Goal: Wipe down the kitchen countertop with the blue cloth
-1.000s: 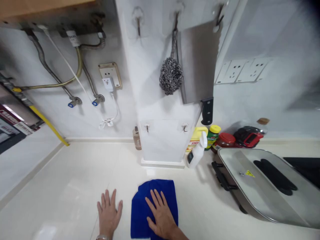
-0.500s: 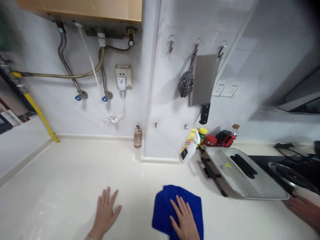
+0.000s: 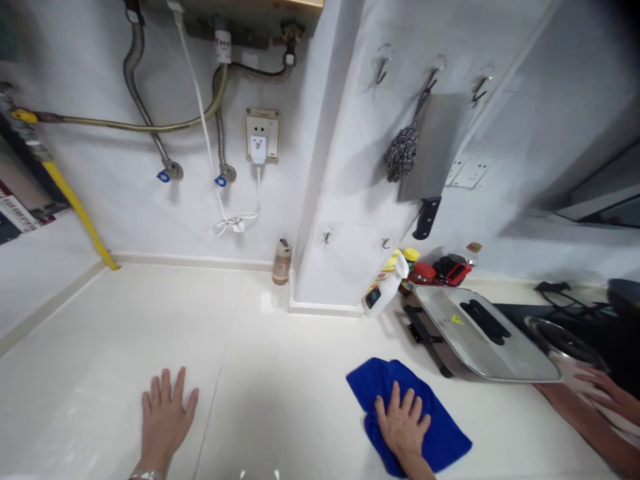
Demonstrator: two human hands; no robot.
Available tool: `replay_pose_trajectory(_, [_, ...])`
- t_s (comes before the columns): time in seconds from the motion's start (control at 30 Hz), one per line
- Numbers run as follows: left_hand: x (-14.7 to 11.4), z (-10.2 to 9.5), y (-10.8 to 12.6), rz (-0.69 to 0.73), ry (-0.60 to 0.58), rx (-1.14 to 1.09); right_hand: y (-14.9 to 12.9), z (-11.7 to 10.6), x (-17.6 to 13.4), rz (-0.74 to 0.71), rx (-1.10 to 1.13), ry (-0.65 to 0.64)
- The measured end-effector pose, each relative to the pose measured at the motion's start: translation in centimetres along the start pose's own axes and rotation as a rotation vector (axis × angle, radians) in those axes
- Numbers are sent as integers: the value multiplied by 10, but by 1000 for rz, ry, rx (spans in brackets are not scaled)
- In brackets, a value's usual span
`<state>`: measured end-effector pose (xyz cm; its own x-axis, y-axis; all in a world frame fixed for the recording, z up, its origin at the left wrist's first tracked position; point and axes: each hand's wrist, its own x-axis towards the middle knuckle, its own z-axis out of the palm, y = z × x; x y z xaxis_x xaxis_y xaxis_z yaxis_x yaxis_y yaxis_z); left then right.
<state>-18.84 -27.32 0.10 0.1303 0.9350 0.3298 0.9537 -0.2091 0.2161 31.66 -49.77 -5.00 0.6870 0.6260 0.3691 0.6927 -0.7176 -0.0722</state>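
Note:
My right hand (image 3: 403, 421) lies flat with fingers spread on a blue cloth (image 3: 445, 437), pressing it against the white countertop (image 3: 280, 400). The cloth is partly rumpled, and its corners stick out around the hand. Off to the left, my left hand (image 3: 167, 410) rests palm down on the bare counter, fingers apart, holding nothing. A thin seam line runs across the counter just right of that hand.
An electric pan with a flat lid (image 3: 485, 333) stands right of the cloth. Behind it are a white spray bottle (image 3: 385, 293) and jars. Another person's hands (image 3: 607, 390) are at far right. A small bottle (image 3: 282, 262) stands by the pillar. A cleaver (image 3: 435, 147) hangs above.
My right hand and the cloth have slid to the right, and the cloth has turned and spread. My left hand has shifted left. The view has tilted down slightly. The other person's hands have moved.

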Motion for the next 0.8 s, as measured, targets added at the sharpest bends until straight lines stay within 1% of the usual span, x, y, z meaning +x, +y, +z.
replay_pose_trajectory(0.03, [-1, 0, 3, 15, 27, 0, -18, 0, 1, 18, -25, -1])
replay_pose_trajectory(0.07, [-2, 0, 5, 26, 46, 0, -37, 0, 3, 6, -43, -12])
replay_pose_trajectory(0.13, [-4, -1, 9, 40, 62, 1, -73, -1, 8, -76, -60, -55])
replay_pose_trajectory(0.23, [-5, -3, 12, 27, 53, 12, -120, -2, 24, -219, -54, -159])
replay_pose_trajectory(0.37, [-7, -5, 11, 6, 29, 21, -182, -7, 50, -324, -57, -288])
replay_pose_trajectory(0.43, [-8, -4, 10, 0, 13, 23, -215, -12, 58, -368, -62, -335])
replay_pose_trajectory(0.53, [-9, -4, 8, -5, -7, 40, -267, -18, 55, -450, -15, -396])
replay_pose_trajectory(0.63, [-10, -5, 7, 7, -9, 59, -312, -23, 40, -623, 97, -435])
replay_pose_trajectory(0.73, [-11, -7, 7, 19, -9, 78, -345, -23, 33, -815, 202, -431])
replay_pose_trajectory(0.8, [-12, -7, 6, 21, -3, 87, -358, -19, 41, -873, 232, -437])
